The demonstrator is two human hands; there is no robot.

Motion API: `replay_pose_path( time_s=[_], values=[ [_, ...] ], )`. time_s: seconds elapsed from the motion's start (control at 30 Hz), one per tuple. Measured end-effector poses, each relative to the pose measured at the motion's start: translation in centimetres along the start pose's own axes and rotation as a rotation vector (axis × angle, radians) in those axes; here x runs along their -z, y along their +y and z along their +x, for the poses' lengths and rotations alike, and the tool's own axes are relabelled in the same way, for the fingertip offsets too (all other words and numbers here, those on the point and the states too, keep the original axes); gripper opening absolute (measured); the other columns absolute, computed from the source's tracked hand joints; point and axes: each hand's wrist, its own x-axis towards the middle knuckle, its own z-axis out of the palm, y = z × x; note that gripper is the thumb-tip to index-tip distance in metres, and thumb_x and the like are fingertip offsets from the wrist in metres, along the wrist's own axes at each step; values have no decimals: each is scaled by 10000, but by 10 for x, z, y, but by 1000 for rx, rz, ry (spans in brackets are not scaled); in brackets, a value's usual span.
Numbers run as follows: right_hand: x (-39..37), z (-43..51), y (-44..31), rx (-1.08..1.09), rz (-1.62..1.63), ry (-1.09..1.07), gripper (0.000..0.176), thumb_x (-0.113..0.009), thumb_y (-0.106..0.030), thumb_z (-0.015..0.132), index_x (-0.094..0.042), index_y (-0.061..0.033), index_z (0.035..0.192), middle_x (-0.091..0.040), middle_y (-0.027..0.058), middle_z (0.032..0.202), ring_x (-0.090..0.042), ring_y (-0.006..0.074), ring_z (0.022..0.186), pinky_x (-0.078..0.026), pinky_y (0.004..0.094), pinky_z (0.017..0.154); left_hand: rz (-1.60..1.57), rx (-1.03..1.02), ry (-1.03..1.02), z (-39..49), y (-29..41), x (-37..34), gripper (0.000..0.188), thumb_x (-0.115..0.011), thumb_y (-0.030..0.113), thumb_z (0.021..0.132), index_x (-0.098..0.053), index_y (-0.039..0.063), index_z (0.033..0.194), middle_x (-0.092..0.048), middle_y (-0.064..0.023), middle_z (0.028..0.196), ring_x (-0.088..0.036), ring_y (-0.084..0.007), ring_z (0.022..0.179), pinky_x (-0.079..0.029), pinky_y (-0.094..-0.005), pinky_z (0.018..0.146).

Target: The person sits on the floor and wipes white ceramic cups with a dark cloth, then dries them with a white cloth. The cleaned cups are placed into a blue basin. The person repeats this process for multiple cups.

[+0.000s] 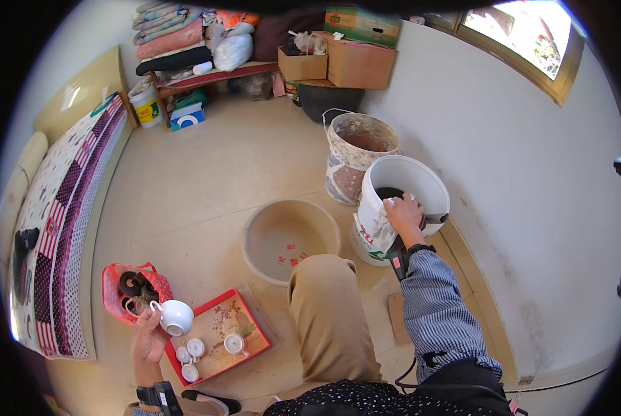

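My left hand (148, 333) holds a white ceramic cup (176, 317) by its handle, the cup tipped so its base shows. Below it, several small white cups (234, 343) stand upside down on a red-rimmed tray (258, 322) with a printed picture. My right hand (405, 212) reaches over the near rim of a white plastic bucket (435, 182), with a whitish cloth (380, 222) at its fingers; a dark thing lies under the palm, too hidden to name. The fingertips are partly hidden. Between the hands, a beige plastic basin (265, 242) with red writing inside sits on the floor.
A stained bucket (344, 174) stands behind the white one, near the wall. A red bag (112, 294) of mixed items is beside the tray. A bed (66, 208) runs along the left. Cardboard boxes (362, 62) and a loaded bench (217, 78) are at the back.
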Motion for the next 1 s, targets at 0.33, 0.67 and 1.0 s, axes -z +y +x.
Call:
replay_pose_path(
  time_s=[0.33, 0.67, 1.0],
  values=[
    [-21, -8, -3, 163, 74, -160, 602, -610, -408, 891, -405, -145, 1393, -548, 176, 1248, -621, 386, 1028, -499, 497, 830, 19, 9, -19, 7, -4, 11, 120, -697, 154, 889, -582, 130, 913, -633, -25, 986, -614, -180, 936, -528, -473, 861],
    [3, 8, 33, 135, 24, 71, 387, -576, -402, 899, -619, -96, 1131, -668, 151, 1019, -638, 368, 967, -496, 487, 811, 1, -15, -24, 3, -5, 20, 128, -690, 166, 896, -586, 133, 963, -636, -25, 1007, -617, -186, 968, -528, -474, 860],
    [-10, -5, 63, 64, 107, 80, 237, -581, -99, 878, -629, -78, 1109, -619, 180, 1026, -601, 411, 995, -494, 468, 829, -53, -13, 15, 3, -6, 8, 108, -651, 130, 922, -586, 147, 1006, -624, 24, 924, -591, -108, 839, -526, -313, 758]
  ],
)
